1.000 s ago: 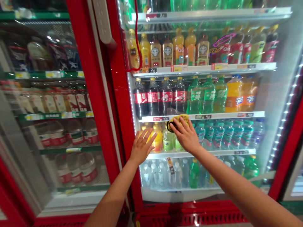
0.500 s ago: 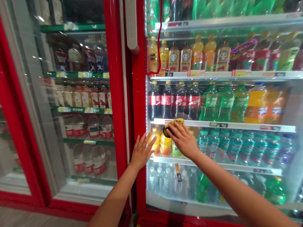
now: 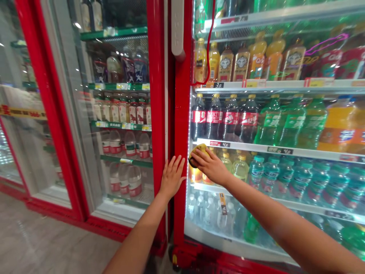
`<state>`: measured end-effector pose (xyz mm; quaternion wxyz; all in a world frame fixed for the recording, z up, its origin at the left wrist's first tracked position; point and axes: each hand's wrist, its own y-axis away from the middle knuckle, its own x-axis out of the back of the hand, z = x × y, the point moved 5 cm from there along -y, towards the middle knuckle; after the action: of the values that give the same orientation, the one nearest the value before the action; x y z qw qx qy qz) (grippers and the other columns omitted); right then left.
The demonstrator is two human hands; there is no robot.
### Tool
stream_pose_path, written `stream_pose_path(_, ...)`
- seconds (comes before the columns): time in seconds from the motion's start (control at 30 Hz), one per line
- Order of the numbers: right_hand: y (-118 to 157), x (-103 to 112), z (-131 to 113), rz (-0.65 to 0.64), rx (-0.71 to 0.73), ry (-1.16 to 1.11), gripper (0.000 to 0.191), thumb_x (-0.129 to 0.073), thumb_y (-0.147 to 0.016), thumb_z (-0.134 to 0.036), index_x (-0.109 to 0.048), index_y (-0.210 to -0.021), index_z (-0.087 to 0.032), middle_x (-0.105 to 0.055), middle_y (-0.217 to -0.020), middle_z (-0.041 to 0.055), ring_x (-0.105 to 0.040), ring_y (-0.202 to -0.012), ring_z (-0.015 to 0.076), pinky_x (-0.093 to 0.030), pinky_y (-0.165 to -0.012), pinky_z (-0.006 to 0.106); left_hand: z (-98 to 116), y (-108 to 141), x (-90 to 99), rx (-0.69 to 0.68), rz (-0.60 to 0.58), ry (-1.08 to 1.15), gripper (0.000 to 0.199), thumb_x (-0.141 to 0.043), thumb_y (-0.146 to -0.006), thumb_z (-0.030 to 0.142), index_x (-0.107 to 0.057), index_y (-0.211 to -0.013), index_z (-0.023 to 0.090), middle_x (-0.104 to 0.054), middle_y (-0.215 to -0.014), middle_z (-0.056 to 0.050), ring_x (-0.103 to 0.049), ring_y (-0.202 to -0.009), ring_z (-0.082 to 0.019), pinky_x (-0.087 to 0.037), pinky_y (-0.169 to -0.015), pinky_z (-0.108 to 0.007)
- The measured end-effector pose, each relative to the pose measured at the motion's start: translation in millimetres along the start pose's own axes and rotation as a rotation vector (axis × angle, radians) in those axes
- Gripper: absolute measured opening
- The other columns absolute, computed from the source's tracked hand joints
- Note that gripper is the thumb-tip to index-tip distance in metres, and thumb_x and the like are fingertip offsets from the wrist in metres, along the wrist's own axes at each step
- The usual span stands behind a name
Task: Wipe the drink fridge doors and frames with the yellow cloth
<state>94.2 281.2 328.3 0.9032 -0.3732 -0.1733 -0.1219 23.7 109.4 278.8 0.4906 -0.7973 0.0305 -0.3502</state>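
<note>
My right hand (image 3: 211, 166) presses a yellow cloth (image 3: 202, 146) with a dark edge against the glass door (image 3: 212, 236) of the lit drinks fridge. The cloth is near the door's left side, just below the shelf with the cola bottles (image 3: 230, 118). Its underside is hidden by my fingers. To the left, my left hand (image 3: 171, 178) has its fingers spread and holds nothing. It lies over the red door frame (image 3: 182, 121) and the dark gap beside it; whether the palm touches is unclear.
A second red-framed fridge (image 3: 159, 114) with bottles on green-edged shelves stands to the left. A grey handle (image 3: 178, 30) juts out above my hands. A red line (image 3: 209, 49) and a pink neon-like streak (image 3: 327, 42) show on the glass. Grey floor (image 3: 42, 236) lies lower left.
My view has turned left. My right hand has slid the cloth leftward across the glass, toward the red frame. My left hand has shifted left, off the glass edge.
</note>
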Motion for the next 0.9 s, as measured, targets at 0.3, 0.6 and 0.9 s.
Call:
stream_pose_path(0.3,-21,-6,2,0.038,-0.093,-0.047,0.046,-0.052,-0.101,-0.017,-0.053,-0.147,-0.023,-0.049,-0.158,0.0059,-0.036,-0.152,0.0258,-0.030,-0.126,0.055,3,5,-1.0,0.079,-0.001,-0.008,0.086,-0.072,-0.088,0.033,-0.029,-0.160,0.014,-0.033,-0.165,-0.018,-0.022,-0.157,-0.034,-0.020,-0.128,-0.056)
stream_pose_path(0.6,-41,1,25,0.035,-0.014,-0.060,0.044,-0.054,-0.100,-0.015,-0.056,-0.144,-0.022,-0.051,-0.156,0.0065,-0.036,-0.152,0.0274,-0.031,-0.125,0.058,2,13,0.3,0.095,-0.011,0.008,0.091,-0.072,-0.088,0.034,-0.023,-0.162,0.015,-0.031,-0.166,-0.019,-0.021,-0.157,-0.033,-0.018,-0.129,-0.056)
stream_pose_path(0.9,-37,-11,-1,-0.045,0.195,-0.148,0.037,-0.057,-0.098,-0.019,-0.065,-0.134,-0.028,-0.060,-0.148,-0.0002,-0.046,-0.146,0.0223,-0.028,-0.128,0.051,7,14,8.5,0.112,0.016,0.008,0.086,-0.067,-0.091,0.036,-0.023,-0.162,0.015,-0.031,-0.167,-0.017,-0.023,-0.157,-0.033,-0.020,-0.128,-0.057)
